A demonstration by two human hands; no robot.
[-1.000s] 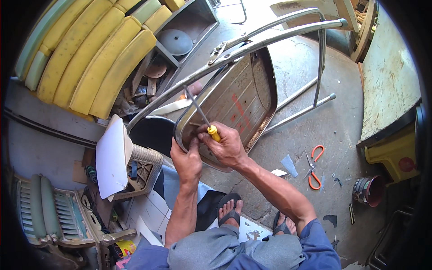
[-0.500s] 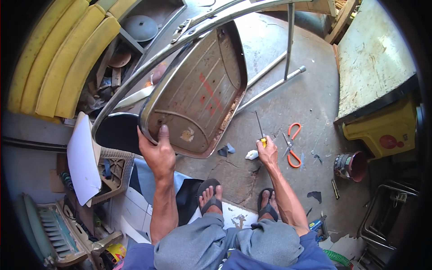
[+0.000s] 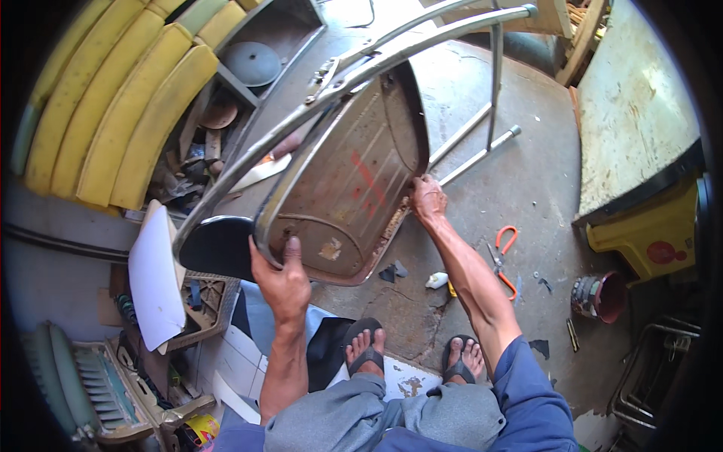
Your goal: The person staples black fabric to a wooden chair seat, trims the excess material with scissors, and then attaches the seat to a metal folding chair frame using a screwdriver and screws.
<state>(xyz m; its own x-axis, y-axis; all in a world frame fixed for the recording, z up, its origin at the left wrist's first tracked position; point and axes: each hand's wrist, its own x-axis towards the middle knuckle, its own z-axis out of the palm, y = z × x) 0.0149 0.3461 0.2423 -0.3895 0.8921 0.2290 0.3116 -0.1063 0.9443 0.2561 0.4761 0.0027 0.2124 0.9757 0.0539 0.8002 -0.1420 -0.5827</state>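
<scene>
A metal chair lies tipped over before me, the brown, rust-marked underside of its seat pan facing up. Around it runs the bent tube frame. My left hand grips the near left corner of the pan, thumb on the underside. On the pan's rusty right edge my right hand is closed, its fingers curled over the rim. Beneath my right forearm a yellow handle shows in part, beside a small white bottle on the floor. Orange-handled scissors lie right of that forearm.
Curved yellow pads are stacked at the far left. A white sheet leans near my left arm. At the right stand a paint-stained can, a yellow plastic stool and a worn pale board. Dark scraps litter the floor.
My right hand has let go of the yellow-handled screwdriver, now on the floor, and moved up and left onto the pan's right edge. My left hand keeps its hold.
</scene>
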